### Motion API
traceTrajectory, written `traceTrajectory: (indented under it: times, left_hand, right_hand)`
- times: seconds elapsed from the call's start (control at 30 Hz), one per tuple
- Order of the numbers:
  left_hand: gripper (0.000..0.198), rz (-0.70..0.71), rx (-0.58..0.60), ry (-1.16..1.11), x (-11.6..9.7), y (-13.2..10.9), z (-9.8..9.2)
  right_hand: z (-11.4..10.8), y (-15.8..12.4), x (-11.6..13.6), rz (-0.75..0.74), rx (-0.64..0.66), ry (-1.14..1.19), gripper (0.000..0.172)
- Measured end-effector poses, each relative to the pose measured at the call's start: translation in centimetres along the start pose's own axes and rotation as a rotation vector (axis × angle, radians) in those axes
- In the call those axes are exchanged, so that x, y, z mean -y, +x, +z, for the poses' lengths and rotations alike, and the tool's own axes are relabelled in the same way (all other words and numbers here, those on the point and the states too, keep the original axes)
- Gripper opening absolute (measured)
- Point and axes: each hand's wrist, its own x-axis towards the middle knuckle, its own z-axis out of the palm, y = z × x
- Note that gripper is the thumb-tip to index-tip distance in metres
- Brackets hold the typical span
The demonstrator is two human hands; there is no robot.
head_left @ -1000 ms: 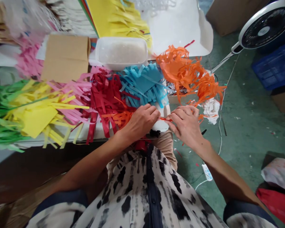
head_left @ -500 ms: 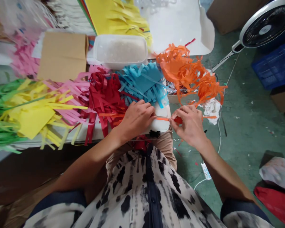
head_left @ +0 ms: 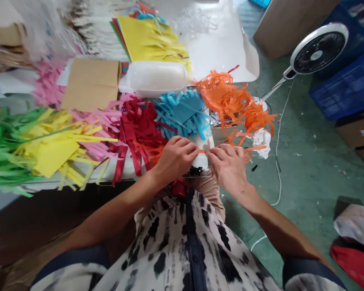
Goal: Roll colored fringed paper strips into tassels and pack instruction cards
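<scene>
Between my two hands runs a narrow twisted strip of orange fringed paper. My left hand is closed on its left part, and loose orange fringe spreads out beyond the knuckles over red paper strips. My right hand pinches the same paper close by, with more orange fringe sticking out past its fingers. Both hands are over the table's front edge, the fingertips partly hidden. Just behind them lie a blue fringed paper bundle and a dark red one. An orange fringed pile rests further back on the right.
Yellow, green and pink fringed papers cover the table's left side. A clear plastic box, a brown cardboard piece and stacked yellow sheets lie behind. At right stand a fan and a blue crate; a white cable crosses the floor.
My right hand has moved left, closer to my left hand, and its fingers now lie flatter over the strip. The exposed orange length between them is shorter. The camera view has shifted slightly.
</scene>
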Motion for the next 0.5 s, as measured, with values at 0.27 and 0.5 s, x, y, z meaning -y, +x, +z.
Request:
traceTrajectory:
  times: [0.27, 0.5]
  left_hand:
    - [0.02, 0.024, -0.122, -0.025, -4.7, -4.0, -0.1]
    - [0.014, -0.108, -0.083, -0.203, -3.4, -3.6, 0.2]
  right_hand:
    - [-0.8, -2.8, 2.0, -0.008, -0.049, -0.011, 0.027]
    - [-0.4, -1.2, -0.2, -0.028, -0.131, 0.041, 0.021]
